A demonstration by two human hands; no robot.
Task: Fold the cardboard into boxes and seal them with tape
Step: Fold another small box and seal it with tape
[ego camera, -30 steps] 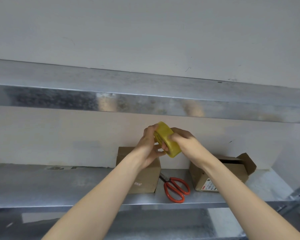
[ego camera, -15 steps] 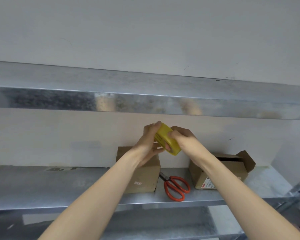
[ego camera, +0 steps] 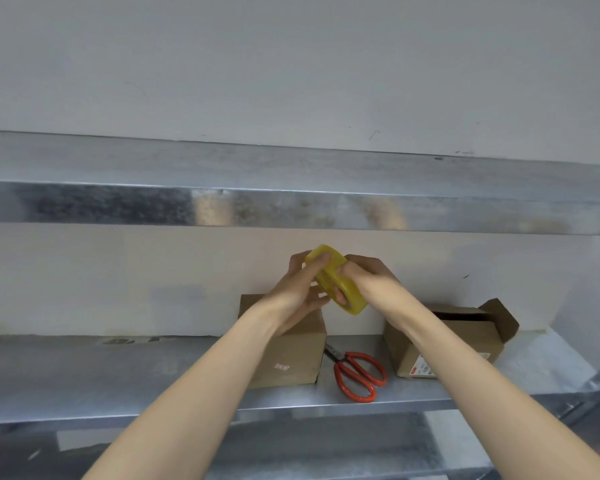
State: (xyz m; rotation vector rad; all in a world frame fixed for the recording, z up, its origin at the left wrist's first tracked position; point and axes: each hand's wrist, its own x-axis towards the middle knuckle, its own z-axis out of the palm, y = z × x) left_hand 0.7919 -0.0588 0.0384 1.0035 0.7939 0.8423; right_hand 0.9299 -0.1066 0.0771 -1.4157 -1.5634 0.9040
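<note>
Both my hands hold a yellow roll of tape (ego camera: 331, 271) in the air above the middle shelf. My left hand (ego camera: 300, 289) grips the roll's left side, with fingers curled over its top edge. My right hand (ego camera: 369, 282) grips the right side, a finger through the roll's hole. Below my left hand stands a closed cardboard box (ego camera: 291, 355). A second cardboard box (ego camera: 444, 344) lies on its side at the right, its end flaps open.
Red-handled scissors (ego camera: 359, 374) lie on the metal shelf (ego camera: 118, 372) between the two boxes. An upper metal shelf (ego camera: 222, 188) runs across above my hands. A white wall stands behind, and a lower shelf level shows below.
My hands and the tape roll have stayed almost in place. The roll turned slightly between my fingers, and the view shifted a little.
</note>
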